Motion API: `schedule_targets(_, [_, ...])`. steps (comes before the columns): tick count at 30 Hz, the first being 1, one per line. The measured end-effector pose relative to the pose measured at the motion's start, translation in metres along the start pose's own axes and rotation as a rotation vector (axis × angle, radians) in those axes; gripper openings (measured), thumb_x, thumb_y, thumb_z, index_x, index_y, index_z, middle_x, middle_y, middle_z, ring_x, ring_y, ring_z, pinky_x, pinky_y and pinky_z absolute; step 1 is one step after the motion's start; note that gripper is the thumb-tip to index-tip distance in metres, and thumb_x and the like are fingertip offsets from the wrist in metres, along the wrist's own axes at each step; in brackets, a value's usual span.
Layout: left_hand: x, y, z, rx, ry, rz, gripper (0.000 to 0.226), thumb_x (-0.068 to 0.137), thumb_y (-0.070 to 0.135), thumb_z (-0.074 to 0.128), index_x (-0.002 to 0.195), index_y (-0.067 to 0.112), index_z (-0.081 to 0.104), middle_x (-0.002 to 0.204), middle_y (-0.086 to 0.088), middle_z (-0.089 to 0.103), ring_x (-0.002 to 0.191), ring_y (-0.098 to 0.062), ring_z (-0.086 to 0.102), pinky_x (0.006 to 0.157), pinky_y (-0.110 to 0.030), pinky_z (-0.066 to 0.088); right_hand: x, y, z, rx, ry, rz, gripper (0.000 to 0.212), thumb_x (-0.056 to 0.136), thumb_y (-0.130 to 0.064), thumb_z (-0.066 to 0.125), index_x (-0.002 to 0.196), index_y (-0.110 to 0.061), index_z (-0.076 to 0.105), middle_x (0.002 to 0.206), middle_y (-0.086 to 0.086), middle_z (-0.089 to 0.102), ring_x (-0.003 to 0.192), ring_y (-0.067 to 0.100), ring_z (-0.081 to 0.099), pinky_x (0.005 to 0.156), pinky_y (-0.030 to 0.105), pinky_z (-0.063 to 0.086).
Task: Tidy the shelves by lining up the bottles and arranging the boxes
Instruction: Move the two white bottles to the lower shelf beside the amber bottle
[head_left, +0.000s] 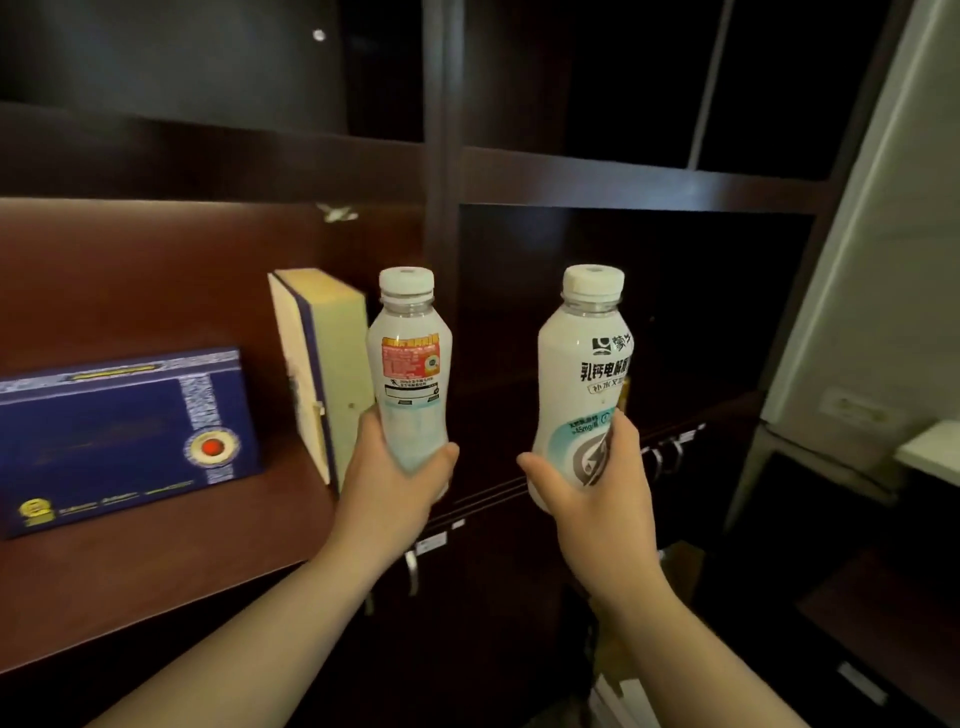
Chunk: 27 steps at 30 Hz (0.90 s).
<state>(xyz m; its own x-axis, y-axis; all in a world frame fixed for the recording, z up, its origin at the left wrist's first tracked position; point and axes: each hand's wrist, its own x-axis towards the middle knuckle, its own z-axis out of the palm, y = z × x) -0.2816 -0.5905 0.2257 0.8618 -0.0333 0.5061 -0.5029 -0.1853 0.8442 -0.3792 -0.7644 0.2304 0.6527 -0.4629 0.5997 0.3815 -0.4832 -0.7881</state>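
Observation:
I hold two white plastic bottles upright in front of a dark wooden shelf unit. My left hand (387, 475) grips the lower part of the left bottle (409, 358), whose orange label panel faces me. My right hand (587, 483) grips the base of the right bottle (584, 374), which shows black lettering and a teal band. On the lit left shelf (156, 561) a blue box (119, 436) lies with its broad face toward me, and a cream and blue box (317, 358) stands on end just left of the left bottle.
A vertical divider (441, 156) splits the unit into a left bay and a dark right bay (649, 291). Cabinet doors with metal handles (660, 457) sit below. A pale wall or panel (857, 260) stands at the right, and papers (623, 696) lie low down.

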Motion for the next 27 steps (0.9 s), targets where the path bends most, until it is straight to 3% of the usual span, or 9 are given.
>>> schedule_targets(2, [0.006, 0.004, 0.028, -0.023, -0.034, 0.003, 0.051, 0.074, 0.032, 0.081, 0.113, 0.033, 0.048, 0.096, 0.011, 0.062, 0.081, 0.012, 0.06, 0.053, -0.005, 0.043, 0.011, 0.012, -0.016, -0.024, 0.024, 0.019, 0.067, 0.07, -0.052, 0.081, 0.117, -0.068, 0.037, 0.123, -0.019, 0.058, 0.116, 0.009, 0.056, 0.087, 0.033, 0.055])
schedule_targets(5, [0.02, 0.004, 0.068, -0.051, -0.084, 0.007, 0.053, 0.074, 0.036, 0.08, 0.114, 0.036, 0.046, 0.101, 0.01, 0.061, 0.086, 0.012, 0.058, 0.054, -0.005, 0.043, 0.031, 0.035, -0.032, -0.067, 0.065, 0.056, 0.077, 0.07, -0.05, 0.083, 0.134, -0.044, 0.04, 0.126, -0.015, 0.057, 0.117, 0.008, 0.056, 0.088, 0.031, 0.055])
schedule_targets(8, [0.042, -0.003, 0.106, -0.057, -0.128, 0.013, 0.057, 0.074, 0.039, 0.08, 0.117, 0.038, 0.043, 0.103, 0.013, 0.059, 0.088, 0.015, 0.055, 0.054, -0.003, 0.043, 0.057, 0.06, -0.041, -0.115, 0.098, 0.067, 0.079, 0.07, -0.048, 0.084, 0.136, -0.038, 0.041, 0.127, -0.014, 0.056, 0.117, 0.008, 0.057, 0.088, 0.031, 0.055])
schedule_targets(12, [0.082, -0.019, 0.157, -0.137, -0.193, 0.01, 0.057, 0.076, 0.033, 0.081, 0.118, 0.037, 0.042, 0.103, 0.009, 0.06, 0.09, 0.013, 0.058, 0.055, -0.005, 0.045, 0.098, 0.099, -0.044, -0.149, 0.121, 0.072, 0.072, 0.071, -0.048, 0.083, 0.128, -0.051, 0.039, 0.127, -0.016, 0.056, 0.116, 0.007, 0.056, 0.087, 0.032, 0.056])
schedule_targets(15, [0.115, -0.034, 0.189, -0.184, -0.218, 0.009, 0.052, 0.077, 0.031, 0.08, 0.11, 0.043, 0.043, 0.101, 0.009, 0.061, 0.09, 0.012, 0.06, 0.055, -0.006, 0.046, 0.128, 0.131, -0.042, -0.175, 0.149, 0.103, 0.077, 0.071, -0.051, 0.083, 0.135, -0.046, 0.039, 0.127, -0.019, 0.054, 0.119, 0.008, 0.055, 0.088, 0.035, 0.056])
schedule_targets(21, [0.164, -0.071, 0.244, -0.189, -0.248, -0.034, 0.06, 0.073, 0.058, 0.071, 0.122, 0.045, 0.038, 0.11, 0.017, 0.059, 0.098, 0.013, 0.056, 0.063, -0.005, 0.047, 0.182, 0.187, -0.039, -0.158, 0.193, 0.125, 0.07, 0.07, -0.059, 0.078, 0.129, -0.055, 0.04, 0.12, -0.03, 0.054, 0.114, -0.001, 0.055, 0.083, 0.027, 0.056])
schedule_targets(27, [0.185, -0.113, 0.298, -0.149, -0.238, -0.114, 0.046, 0.072, 0.06, 0.068, 0.105, 0.065, 0.037, 0.107, 0.028, 0.059, 0.1, 0.014, 0.056, 0.064, -0.005, 0.047, 0.226, 0.256, -0.034, -0.101, 0.117, 0.205, 0.068, 0.069, -0.057, 0.078, 0.126, -0.057, 0.041, 0.121, -0.021, 0.059, 0.112, 0.001, 0.059, 0.081, 0.026, 0.056])
